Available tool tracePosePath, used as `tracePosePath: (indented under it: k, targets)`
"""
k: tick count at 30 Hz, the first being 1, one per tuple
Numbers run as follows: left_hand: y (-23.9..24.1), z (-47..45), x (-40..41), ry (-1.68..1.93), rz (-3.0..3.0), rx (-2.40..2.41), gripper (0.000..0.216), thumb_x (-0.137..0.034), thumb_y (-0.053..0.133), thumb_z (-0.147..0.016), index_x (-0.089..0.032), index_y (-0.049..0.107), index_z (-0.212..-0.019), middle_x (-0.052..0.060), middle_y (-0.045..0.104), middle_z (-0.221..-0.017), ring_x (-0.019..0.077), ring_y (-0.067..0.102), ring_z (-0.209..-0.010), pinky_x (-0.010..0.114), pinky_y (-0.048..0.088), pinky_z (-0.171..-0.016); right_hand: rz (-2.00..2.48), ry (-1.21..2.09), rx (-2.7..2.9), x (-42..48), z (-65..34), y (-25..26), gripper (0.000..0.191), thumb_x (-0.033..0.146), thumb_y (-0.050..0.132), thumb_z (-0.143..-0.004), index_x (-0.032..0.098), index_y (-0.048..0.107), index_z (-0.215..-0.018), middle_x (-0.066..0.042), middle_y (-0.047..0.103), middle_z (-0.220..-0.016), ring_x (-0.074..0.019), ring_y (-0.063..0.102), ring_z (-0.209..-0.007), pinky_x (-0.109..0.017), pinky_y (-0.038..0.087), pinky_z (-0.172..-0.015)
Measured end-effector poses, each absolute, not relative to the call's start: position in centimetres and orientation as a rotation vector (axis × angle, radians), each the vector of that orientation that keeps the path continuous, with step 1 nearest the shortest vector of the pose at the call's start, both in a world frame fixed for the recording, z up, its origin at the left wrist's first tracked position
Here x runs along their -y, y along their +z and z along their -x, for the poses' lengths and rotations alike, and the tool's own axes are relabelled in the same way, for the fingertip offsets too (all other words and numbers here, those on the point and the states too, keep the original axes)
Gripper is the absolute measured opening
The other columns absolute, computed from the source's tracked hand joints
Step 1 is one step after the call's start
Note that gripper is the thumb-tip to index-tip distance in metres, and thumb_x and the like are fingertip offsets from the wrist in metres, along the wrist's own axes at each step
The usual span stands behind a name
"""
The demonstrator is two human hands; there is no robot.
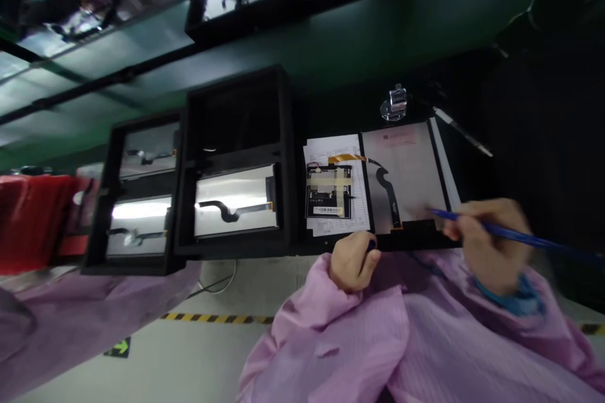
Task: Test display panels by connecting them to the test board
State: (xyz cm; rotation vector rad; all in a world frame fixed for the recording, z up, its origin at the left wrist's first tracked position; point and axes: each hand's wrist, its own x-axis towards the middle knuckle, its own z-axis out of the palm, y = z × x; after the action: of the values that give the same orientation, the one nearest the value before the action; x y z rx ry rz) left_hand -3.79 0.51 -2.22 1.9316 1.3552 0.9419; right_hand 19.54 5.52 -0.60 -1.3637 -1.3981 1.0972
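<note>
A tray stands left of the panel, its walls fencing in a second panel. The panel lies flat, presumably against bending. At its right, the right hand has fingers pinched on a pen; below its left corner, the left hand's fingers curl, any hold unclear. Just left, the board sits near enough for the cable.

The right hand holds a slim blue tool, its tip over a grey panel; the left hand curls near a taped black device.
</note>
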Motion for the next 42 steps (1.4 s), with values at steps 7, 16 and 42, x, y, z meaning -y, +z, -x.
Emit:
tracePosePath:
  k: [7, 16, 42]
  targets:
    - [-4.8, 3.1, -0.7, 1.105, -1.999, -1.278, 0.029, -0.033, 0.031, -0.101, -0.018, 0.056, -0.098, 0.007, 0.064, -0.080, 0.0178, 0.062, -0.071, 0.029, 0.048, -0.063, 1.329, 0.771, 1.462, -6.3, -16.7, -3.3, 0.023, 0.024, 0.060, -0.088, 0.020, 0.050, -0.067, 0.003, 0.054, -0.062, -0.0094, 0.053, -0.051, -0.024, 0.042, -0.050]
    - [-4.1, 3.1, -0.8, 1.088, -1.992, -1.300, 0.032, -0.035, 0.032, -0.102, -0.018, 0.058, -0.093, 0.006, 0.066, -0.076, 0.0162, 0.064, -0.068, 0.026, 0.049, -0.061, 1.491, 0.726, 1.662, -6.7, -16.7, -2.1, 0.033, 0.036, 0.054, -0.088, 0.022, 0.049, -0.058, 0.001, 0.056, -0.055, -0.0111, 0.053, -0.051, -0.024, 0.043, -0.050]
    - [-3.8, 3.3, -1.2, 1.017, -2.080, -1.174, 0.055, -0.044, 0.020, -0.106, -0.013, 0.064, -0.096, 0.006, 0.070, -0.074, 0.0140, 0.063, -0.062, 0.025, 0.046, -0.057, 0.878, 1.203, 1.263, -3.1, -14.5, -2.4, 0.020, 0.010, 0.054, -0.088, 0.020, 0.047, -0.073, 0.005, 0.047, -0.060, -0.0071, 0.048, -0.051, -0.022, 0.037, -0.048]
